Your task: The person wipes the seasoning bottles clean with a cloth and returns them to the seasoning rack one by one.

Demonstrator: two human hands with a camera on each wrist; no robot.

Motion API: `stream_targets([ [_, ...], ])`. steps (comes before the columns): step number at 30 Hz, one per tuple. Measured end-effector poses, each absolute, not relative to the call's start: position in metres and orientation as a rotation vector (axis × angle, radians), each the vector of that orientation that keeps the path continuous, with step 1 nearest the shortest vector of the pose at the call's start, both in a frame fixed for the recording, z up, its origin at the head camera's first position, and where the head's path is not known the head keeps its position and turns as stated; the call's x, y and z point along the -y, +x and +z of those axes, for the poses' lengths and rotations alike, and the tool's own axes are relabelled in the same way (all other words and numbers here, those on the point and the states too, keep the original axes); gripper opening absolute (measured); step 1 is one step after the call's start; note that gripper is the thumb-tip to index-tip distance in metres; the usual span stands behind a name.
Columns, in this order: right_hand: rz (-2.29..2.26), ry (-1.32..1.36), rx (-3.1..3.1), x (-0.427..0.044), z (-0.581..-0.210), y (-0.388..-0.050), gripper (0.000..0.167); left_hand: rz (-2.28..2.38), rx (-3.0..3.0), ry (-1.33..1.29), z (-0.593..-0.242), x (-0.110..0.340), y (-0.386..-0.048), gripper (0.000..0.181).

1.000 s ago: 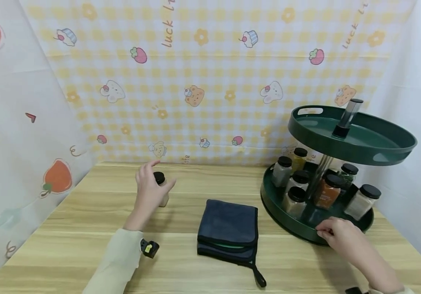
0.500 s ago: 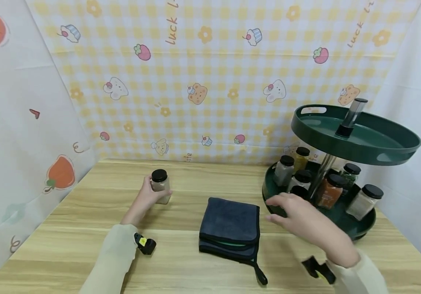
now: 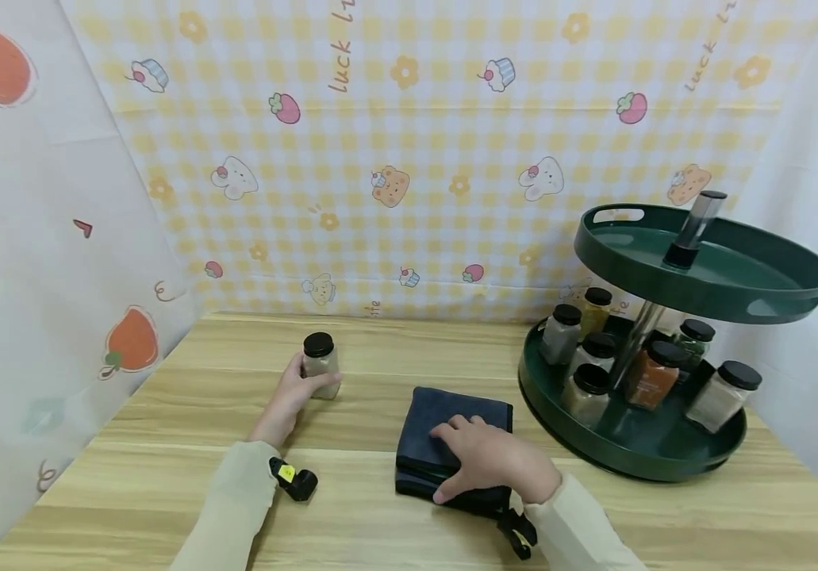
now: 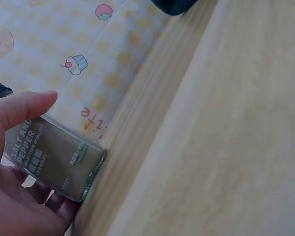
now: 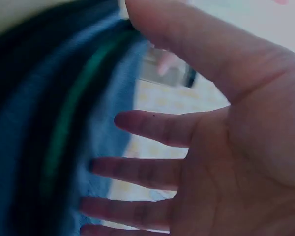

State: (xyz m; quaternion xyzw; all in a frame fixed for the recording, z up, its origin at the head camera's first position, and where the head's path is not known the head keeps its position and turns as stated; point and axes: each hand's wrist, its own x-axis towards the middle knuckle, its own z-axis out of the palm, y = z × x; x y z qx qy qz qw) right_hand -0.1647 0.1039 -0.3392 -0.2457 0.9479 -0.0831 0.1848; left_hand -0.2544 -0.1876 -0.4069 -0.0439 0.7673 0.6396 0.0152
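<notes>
In the head view the left hand (image 3: 293,398) grips a glass jar (image 3: 322,366) with a black lid, standing upright on the wooden table. The left wrist view shows its thumb and fingers around the jar (image 4: 59,160), labelled salt and pepper. Over the folded dark blue cloth (image 3: 424,420) is the right hand (image 3: 490,456), fingers spread, thumb at the cloth's front edge. Close up in the right wrist view, the fingertips of the right hand (image 5: 211,142) meet the cloth (image 5: 96,128), which has a green stripe between its layers.
At the right stands a dark green two-tier round rack (image 3: 573,424). Several black-lidded spice jars, one with orange contents (image 3: 654,377), are on its lower tier. A patterned curtain (image 3: 437,238) hangs behind the table (image 3: 351,507).
The left hand has closed around the jar, which it was reaching past before. From the rack's front edge, my right hand has moved left to the cloth.
</notes>
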Motion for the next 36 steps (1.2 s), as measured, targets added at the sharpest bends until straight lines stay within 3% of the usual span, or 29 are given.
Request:
stream_targets([
  [16,0.156,-0.753,-2.784,-0.091,-0.358,-0.16,0.081,2.076,-2.315,-0.155,-0.411,0.182,-0.256,0.074],
  [26,0.12,-0.821,-2.921,-0.089,-0.36,-0.161,0.041,2.049,-2.328,-0.165,-0.41,0.182,-0.256,0.076],
  [31,-0.117,-0.936,-2.942,-0.105,-0.355,-0.17,0.036,2.041,-2.337,-0.164,-0.41,0.182,-0.256,0.075],
  [36,-0.047,-0.874,-2.908,-0.105,-0.358,-0.175,0.041,2.038,-2.332,-0.166,-0.411,0.183,-0.256,0.075],
])
